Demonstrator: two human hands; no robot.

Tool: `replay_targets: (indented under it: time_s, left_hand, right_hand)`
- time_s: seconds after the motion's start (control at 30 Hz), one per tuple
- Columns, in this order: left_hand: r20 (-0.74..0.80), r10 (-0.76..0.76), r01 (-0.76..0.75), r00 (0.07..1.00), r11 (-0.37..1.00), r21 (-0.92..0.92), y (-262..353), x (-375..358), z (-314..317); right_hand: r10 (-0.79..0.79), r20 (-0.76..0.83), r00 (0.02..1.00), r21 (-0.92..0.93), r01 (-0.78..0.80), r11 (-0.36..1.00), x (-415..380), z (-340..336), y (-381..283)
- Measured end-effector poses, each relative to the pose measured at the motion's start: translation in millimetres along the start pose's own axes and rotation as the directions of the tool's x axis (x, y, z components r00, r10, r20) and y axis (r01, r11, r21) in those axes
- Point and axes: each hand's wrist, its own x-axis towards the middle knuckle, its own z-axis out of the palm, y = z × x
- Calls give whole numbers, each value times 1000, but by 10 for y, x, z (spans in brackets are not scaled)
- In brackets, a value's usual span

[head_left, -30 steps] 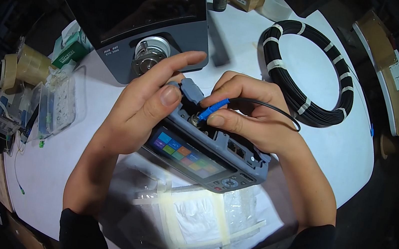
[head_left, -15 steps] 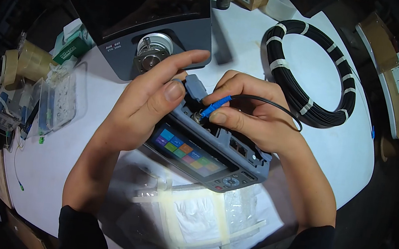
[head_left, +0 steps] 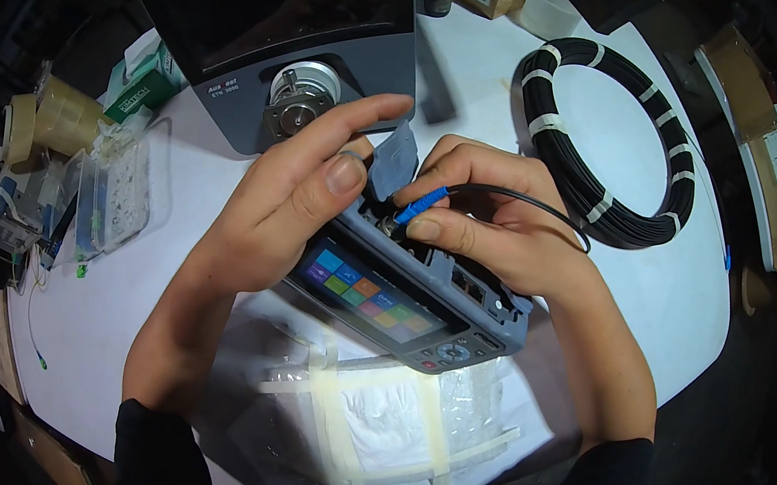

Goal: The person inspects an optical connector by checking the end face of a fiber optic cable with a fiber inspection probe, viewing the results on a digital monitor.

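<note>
Fingers (head_left: 454, 230) of the right hand (head_left: 519, 222): thumb and forefinger together, clamped on a blue connector (head_left: 423, 205). Connector: between them, nearer the right hand than the left; long axis slanting, nose down-left toward the metal port (head_left: 389, 227); full seating, cannot tell. Black lead (head_left: 489, 188): from the connector's rear, arching right. Grey tester (head_left: 486, 337): left end gripped by the left hand (head_left: 282, 194), forefinger extended. Grey cap (head_left: 395, 159): raised, just beyond the connector. Black cable coil (head_left: 556, 159): farther off, right.

Single head-worn view, looking forward and steeply down from above the near edge of the white rounded tabletop (head_left: 653, 317), close over it
</note>
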Motion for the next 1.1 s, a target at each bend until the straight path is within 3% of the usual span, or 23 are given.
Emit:
replay_targets:
  time_s: [0.17, 0.27, 0.33, 0.4, 0.47, 0.5, 0.57, 0.6, 0.63, 0.67, 0.73, 0.77, 0.8, 0.87, 0.93, 1.1]
  left_hand:
    - [-40, -14, 12, 999, 998, -57, -114, 7, -8]
    - [-98, 32, -28, 995, 998, 49, -179, -20, -107]
    - [-77, -139, 135, 987, 989, -55, -174, -130, -143]
    - [-124, -155, 149, 980, 987, -63, -184, -227, -151]
    - [-169, -168, 158, 971, 985, -72, -177, -308, -183]
    - [-201, -212, 195, 956, 976, -100, -157, -348, -212]
    - [-304, -260, 227, 916, 964, -140, -191, -411, -232]
    - [-310, -260, 224, 915, 964, -147, -195, -462, -258]
    - [-283, -364, 310, 887, 925, -220, -189, -535, -301]
    - [-245, -464, 393, 851, 873, -288, -189, -609, -339]
    - [-186, -513, 457, 838, 846, -275, -255, -725, -332]
    - [-162, -503, 453, 849, 851, -265, -310, -785, -312]
    - [-139, -492, 449, 860, 857, -255, -375, -835, -292]
    - [-124, -494, 453, 861, 854, -254, -405, -882, -279]
    - [-117, -583, 515, 804, 781, -353, -400, -892, -267]
    - [-84, -578, 520, 812, 780, -348, -435, -888, -288]
  right_hand:
    - [59, -3, 998, -7, -59, 998, -5, 11, 10]
    - [125, 18, 992, -1, -125, 992, -130, -14, 98]
    - [190, 30, 981, 255, -191, 948, -304, 9, 118]
    - [216, 159, 964, -68, -207, 976, -448, -80, 17]
    - [250, 44, 967, -157, -241, 958, -694, -59, -40]
    - [258, 51, 965, -164, -247, 955, -734, -140, -133]
    - [276, 175, 945, -390, -191, 901, -805, -337, -380]
    - [281, 182, 942, -395, -192, 898, -867, -469, -406]
    - [259, 129, 957, -469, -171, 866, -927, -606, -420]
    - [231, 78, 970, -539, -154, 828, -941, -675, -419]
    - [-58, -147, 987, -912, -112, 395, -718, -641, -348]
    - [-147, -68, 987, -972, -32, 231, -578, -683, -286]
    - [-150, -68, 986, -973, -32, 227, -478, -759, -209]
    - [-87, 169, 982, -986, 169, 0, -285, -865, -55]
    - [-48, 238, 970, -971, 237, -24, -171, -983, 25]
    - [115, 400, 909, -904, 412, -113, 72, -1071, -5]
